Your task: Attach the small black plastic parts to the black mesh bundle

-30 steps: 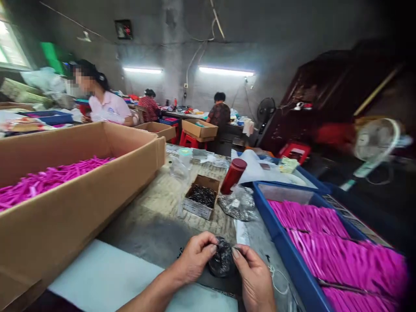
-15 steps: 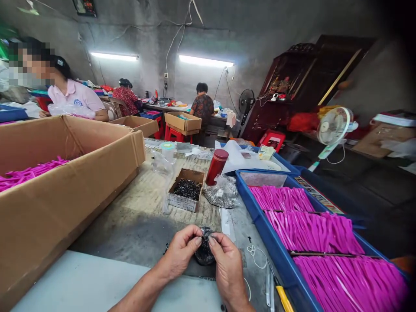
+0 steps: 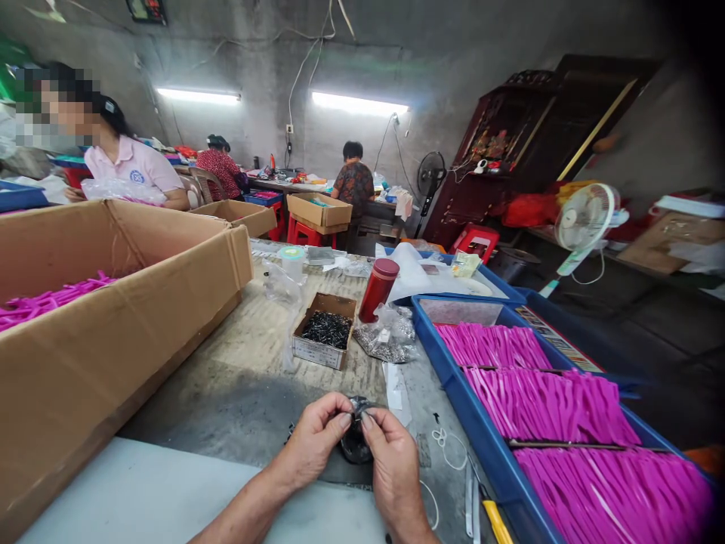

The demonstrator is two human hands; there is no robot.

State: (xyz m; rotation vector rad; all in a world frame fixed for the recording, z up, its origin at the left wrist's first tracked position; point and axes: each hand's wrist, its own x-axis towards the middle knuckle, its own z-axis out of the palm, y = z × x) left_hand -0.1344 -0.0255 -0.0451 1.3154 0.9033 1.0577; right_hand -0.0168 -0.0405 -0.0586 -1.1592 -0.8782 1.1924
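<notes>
Close together at the front of the worktable, both my hands pinch a small black plastic bag [image 3: 356, 447]. It looks shiny and crinkled, and its contents are too dark to make out. My left hand [image 3: 318, 432] has thumb and forefinger closed on the bag's upper left edge. On the upper right edge, my right hand [image 3: 392, 459] grips in the same way. Just beyond the hands stands an open cardboard box [image 3: 318, 353] of small black pieces. A clear bag of small metallic pieces [image 3: 386, 341] lies to its right.
A large cardboard box [image 3: 141, 340] with pink strips stands left. Rows of pink strips fill a blue tray [image 3: 453, 397] on the right. Beside it lie a yellow-handled tool [image 3: 496, 521] and white cord [image 3: 450, 451]. A red canister [image 3: 379, 290] stands behind. Several people sit farther back.
My right hand has shifted slightly left, bringing the two pinches a little closer on the black bag. My left hand stays almost still.
</notes>
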